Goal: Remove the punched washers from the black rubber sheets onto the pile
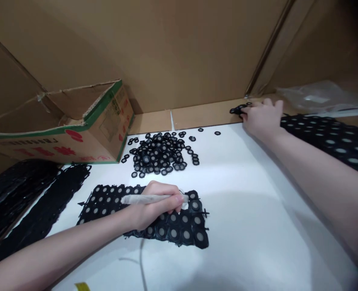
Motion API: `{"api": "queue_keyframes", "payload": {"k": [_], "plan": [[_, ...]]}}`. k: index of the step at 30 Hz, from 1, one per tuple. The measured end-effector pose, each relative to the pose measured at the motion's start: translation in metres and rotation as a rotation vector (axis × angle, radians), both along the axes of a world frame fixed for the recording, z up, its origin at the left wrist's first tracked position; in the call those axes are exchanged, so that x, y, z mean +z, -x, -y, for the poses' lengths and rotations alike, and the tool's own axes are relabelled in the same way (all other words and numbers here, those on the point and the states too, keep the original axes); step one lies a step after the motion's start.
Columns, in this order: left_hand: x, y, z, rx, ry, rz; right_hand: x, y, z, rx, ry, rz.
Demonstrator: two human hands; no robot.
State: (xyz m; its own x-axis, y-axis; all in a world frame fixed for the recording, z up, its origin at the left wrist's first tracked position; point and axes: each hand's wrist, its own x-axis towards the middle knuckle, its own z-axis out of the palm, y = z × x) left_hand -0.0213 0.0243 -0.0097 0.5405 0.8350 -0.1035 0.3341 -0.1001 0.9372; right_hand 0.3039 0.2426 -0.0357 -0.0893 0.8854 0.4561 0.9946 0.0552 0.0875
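My left hand [154,208] is closed around a white stick-like tool [142,199] and rests on a black sheet of round parts with pale centres [185,228], lying on the white table top [251,194]. My right hand [262,118] reaches to the far right edge of the table. Its fingers are curled over a few loose black rings [238,109] there, and whether it grips them is hidden. Just beyond the left hand lies a pile of several loose black rings [159,153].
An open cardboard box with green trim [84,129] stands at the back left. Stripped black sheets [30,202] are heaped at the left. More filled black sheets [333,139] and a clear plastic bag [321,97] lie at the right. Cardboard walls [179,52] close in the back.
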Motion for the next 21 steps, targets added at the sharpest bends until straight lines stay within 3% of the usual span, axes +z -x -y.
{"api": "queue_keyframes", "payload": {"k": [2, 4, 7, 9, 10, 13, 21], "plan": [[0.001, 0.000, 0.000, 0.002, 0.021, -0.004, 0.000, 0.013, 0.017, 0.014, -0.061, -0.047], [0.001, 0.000, 0.000, 0.008, 0.032, 0.005, 0.008, 0.035, 0.047, 0.137, -0.069, -0.262], [-0.002, 0.001, 0.000, 0.027, 0.021, 0.008, 0.020, 0.075, 0.106, 0.494, 0.343, -0.561], [-0.004, 0.002, 0.001, 0.035, 0.007, -0.004, 0.023, 0.095, 0.141, 0.769, 0.638, -0.636], [-0.004, 0.002, 0.001, 0.039, -0.001, -0.013, 0.023, 0.102, 0.155, 0.844, 0.690, -0.652], [-0.001, 0.001, 0.002, 0.045, -0.024, -0.033, 0.017, 0.111, 0.176, 0.843, 0.709, -0.678], [0.004, -0.002, 0.000, 0.011, -0.049, -0.062, 0.009, 0.112, 0.179, 0.738, 0.670, -0.769]]}}
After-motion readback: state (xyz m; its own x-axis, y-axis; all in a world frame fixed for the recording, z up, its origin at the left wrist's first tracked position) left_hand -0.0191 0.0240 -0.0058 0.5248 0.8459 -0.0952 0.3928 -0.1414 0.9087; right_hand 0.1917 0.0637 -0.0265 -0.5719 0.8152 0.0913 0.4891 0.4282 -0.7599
